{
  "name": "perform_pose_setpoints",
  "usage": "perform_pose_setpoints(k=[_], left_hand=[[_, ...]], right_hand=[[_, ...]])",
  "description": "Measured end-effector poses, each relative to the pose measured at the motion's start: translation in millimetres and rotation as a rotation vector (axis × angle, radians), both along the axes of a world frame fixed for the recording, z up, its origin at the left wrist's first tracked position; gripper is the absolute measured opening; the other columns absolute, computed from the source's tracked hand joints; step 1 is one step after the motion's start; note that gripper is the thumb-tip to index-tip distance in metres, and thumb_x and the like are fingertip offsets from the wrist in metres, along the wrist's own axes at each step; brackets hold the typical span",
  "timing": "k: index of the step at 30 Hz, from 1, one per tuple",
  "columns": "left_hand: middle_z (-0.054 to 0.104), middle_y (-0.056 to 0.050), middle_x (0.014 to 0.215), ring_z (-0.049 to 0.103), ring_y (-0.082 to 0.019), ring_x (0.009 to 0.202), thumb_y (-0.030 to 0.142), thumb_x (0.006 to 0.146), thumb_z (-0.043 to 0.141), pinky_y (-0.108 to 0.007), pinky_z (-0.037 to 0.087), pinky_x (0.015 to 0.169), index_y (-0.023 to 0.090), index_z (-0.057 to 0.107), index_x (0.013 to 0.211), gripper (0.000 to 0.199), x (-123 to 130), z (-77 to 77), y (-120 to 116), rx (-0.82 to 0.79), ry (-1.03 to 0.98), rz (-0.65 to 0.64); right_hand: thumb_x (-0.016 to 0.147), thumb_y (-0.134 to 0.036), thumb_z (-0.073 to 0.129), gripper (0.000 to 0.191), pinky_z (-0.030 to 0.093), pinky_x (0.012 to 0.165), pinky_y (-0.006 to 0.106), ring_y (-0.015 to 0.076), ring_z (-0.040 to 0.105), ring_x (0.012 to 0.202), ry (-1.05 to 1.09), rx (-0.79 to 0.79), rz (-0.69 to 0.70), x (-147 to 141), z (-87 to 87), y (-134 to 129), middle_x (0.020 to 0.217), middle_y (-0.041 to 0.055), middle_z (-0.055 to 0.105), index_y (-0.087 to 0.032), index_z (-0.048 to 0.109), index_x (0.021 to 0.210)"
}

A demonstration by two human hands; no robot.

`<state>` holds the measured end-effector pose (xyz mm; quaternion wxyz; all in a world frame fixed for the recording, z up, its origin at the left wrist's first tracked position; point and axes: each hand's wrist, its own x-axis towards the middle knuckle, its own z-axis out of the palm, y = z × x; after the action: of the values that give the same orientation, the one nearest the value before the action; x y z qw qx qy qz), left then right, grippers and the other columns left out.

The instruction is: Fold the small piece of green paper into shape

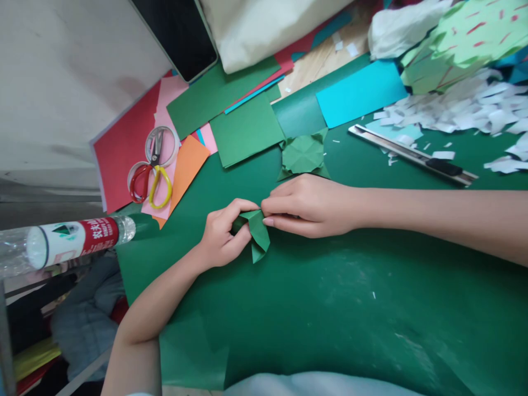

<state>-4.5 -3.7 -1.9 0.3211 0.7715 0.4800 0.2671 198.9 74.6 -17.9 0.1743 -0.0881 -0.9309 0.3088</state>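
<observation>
A small folded piece of green paper (pixel 258 231) is held over a large green sheet (pixel 330 297) that covers the table. My left hand (pixel 225 234) grips its left side with curled fingers. My right hand (pixel 309 206) pinches its top edge from the right with thumb and fingertips. Just beyond my right hand lies a finished green folded paper shape (pixel 303 154), flat on the sheet.
Scissors with red and yellow handles (pixel 150 173) lie on coloured paper sheets at the left. A plastic bottle (pixel 61 242) lies at the left edge. A utility knife (pixel 412 154) and white paper scraps (pixel 462 107) sit at the right. A dark tablet (pixel 181 30) is at the top.
</observation>
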Motion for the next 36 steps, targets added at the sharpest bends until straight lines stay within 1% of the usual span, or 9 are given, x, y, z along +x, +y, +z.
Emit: perform_pose_setpoints(k=[11, 15, 21, 27, 36], left_hand=[[0.067, 0.001, 0.082, 0.059, -0.008, 0.063, 0.017, 0.085, 0.05, -0.017, 0.045, 0.059, 0.018, 0.055, 0.101, 0.017, -1.2, -0.9, -0.1, 0.01, -0.007, -0.007], [0.066, 0.002, 0.077, 0.057, -0.007, 0.058, 0.014, 0.086, 0.049, -0.017, 0.044, 0.057, 0.019, 0.056, 0.097, 0.014, -0.8, -1.4, 0.0, 0.007, 0.003, -0.001], [0.063, 0.004, 0.067, 0.058, -0.007, 0.056, 0.012, 0.086, 0.048, -0.016, 0.044, 0.055, 0.019, 0.055, 0.091, 0.012, 0.3, -0.7, 0.4, -0.013, 0.001, 0.004], [0.058, 0.007, 0.059, 0.05, -0.004, 0.047, 0.01, 0.085, 0.048, -0.014, 0.039, 0.049, 0.018, 0.056, 0.083, 0.012, -0.2, -1.5, -0.1, 0.044, -0.003, -0.013], [0.055, 0.007, 0.058, 0.048, -0.004, 0.046, 0.011, 0.087, 0.046, -0.014, 0.038, 0.048, 0.018, 0.056, 0.082, 0.014, 0.2, -2.6, 0.9, 0.093, 0.008, -0.039]], right_hand=[[0.097, -0.028, 0.036, 0.027, 0.024, 0.054, 0.025, 0.0109, 0.04, 0.055, 0.011, -0.002, -0.004, 0.1, 0.1, -0.4, 0.061, -0.0015, 0.049, -0.018, 0.048, 0.075], [0.097, -0.029, 0.035, 0.028, 0.023, 0.054, 0.024, 0.0109, 0.04, 0.055, 0.008, 0.003, -0.004, 0.0, -0.2, -0.4, 0.061, -0.0015, 0.048, -0.018, 0.048, 0.074], [0.097, -0.029, 0.035, 0.029, 0.023, 0.054, 0.025, 0.011, 0.04, 0.056, 0.004, -0.002, -0.001, 0.2, -0.1, -0.3, 0.061, -0.0013, 0.049, -0.018, 0.048, 0.074], [0.098, -0.031, 0.034, 0.032, 0.023, 0.055, 0.025, 0.0113, 0.04, 0.056, -0.004, -0.003, 0.007, 0.3, 0.9, -0.1, 0.061, -0.0011, 0.049, -0.018, 0.047, 0.072], [0.098, -0.034, 0.032, 0.032, 0.023, 0.055, 0.026, 0.0116, 0.04, 0.057, -0.017, 0.003, 0.005, -0.3, 0.8, -0.5, 0.062, -0.0004, 0.05, -0.018, 0.048, 0.075]])
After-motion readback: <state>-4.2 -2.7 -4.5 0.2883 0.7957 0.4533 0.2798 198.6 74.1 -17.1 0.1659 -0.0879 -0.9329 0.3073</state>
